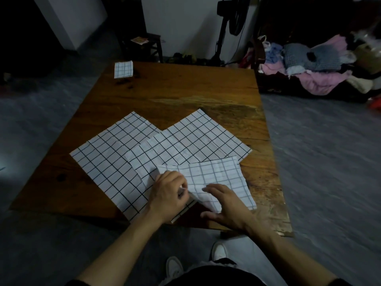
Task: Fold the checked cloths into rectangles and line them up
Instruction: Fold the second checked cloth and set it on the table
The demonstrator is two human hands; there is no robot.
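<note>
In the head view, the left hand (170, 189) pinches the near cloth (216, 178) at the table's (185, 89) near edge, while the right hand (223, 205) lies spread, flat on it. Corners should meet squarely before creasing (one folded cloth (123, 69) waits at the far-left corner).

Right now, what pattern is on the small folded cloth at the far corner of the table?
White with a dark checked grid, on the folded cloth, seen in the head view.

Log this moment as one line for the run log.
left hand: pinches near cloth | right hand: flat on it | two cloths unfolded | folded cloth: far corner
</note>
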